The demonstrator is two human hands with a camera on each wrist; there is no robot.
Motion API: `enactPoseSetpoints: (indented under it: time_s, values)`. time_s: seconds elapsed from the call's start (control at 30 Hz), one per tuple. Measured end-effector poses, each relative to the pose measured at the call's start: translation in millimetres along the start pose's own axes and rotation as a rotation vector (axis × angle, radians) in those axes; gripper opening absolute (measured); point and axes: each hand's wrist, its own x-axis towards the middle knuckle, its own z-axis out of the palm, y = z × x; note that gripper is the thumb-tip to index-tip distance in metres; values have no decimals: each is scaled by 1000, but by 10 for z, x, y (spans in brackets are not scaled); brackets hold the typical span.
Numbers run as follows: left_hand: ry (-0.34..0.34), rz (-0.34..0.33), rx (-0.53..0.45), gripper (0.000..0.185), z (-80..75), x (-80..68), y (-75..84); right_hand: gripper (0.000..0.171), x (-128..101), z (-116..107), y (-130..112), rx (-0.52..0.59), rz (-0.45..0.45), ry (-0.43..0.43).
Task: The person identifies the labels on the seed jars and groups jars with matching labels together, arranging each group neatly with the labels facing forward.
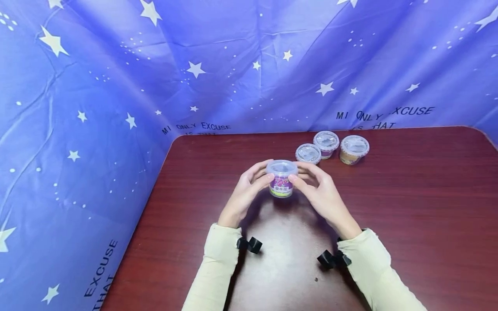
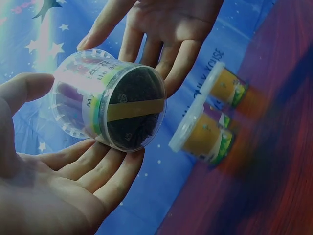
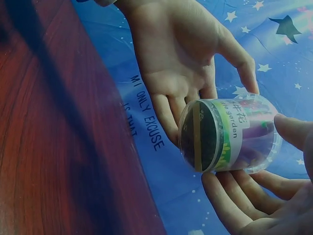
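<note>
Between both hands is a small clear plastic cup with a lid and a purple label reading "little garden". My left hand grips its left side, thumb on the front and fingers curving behind. From the right, my right hand holds it the same way. The cup is raised off the table; its base faces the wrist cameras. Dark, soil-like filling shows through that base in the left wrist view, crossed by a yellow strip seen also in the right wrist view.
Three similar lidded cups stand beyond the hands: one nearest, one behind it, and an orange-brown one to the right. The red-brown table meets a blue star-printed cloth at the back and left.
</note>
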Motion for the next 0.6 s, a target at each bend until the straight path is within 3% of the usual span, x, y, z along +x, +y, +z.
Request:
enactPoseSetpoints:
  time_s: [0.6]
  values:
    - [45, 24, 85, 42, -237, 29, 14, 48, 235, 135, 20, -28, -35, -80]
